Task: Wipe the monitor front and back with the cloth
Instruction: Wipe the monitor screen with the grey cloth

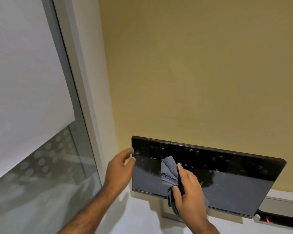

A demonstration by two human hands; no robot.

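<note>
The monitor [235, 179] is seen at about five o'clock in the view, standing on a white table [139, 217] against a yellow wall [193, 65], with a window [41, 166] at nine o'clock. Its front is turned toward the camera. A grey cloth [169, 173] is pressed against the screen left of centre by the right hand [188, 188], whose fingers are curled round the bunched lower part while the forefinger is stretched up along the glass. The left hand [120, 168] is held at the screen's left edge, at nine o'clock from the cloth, fingers loosely spread and gripping nothing; whether the fingertips touch the frame cannot be told.

The upper band of the screen is dotted with pale ring-shaped marks, and smears are visible lower down. The front is therefore judged to be only partly wiped, with the top strip and the right side left to do. The back is hidden and is presumed untouched as yet.
</note>
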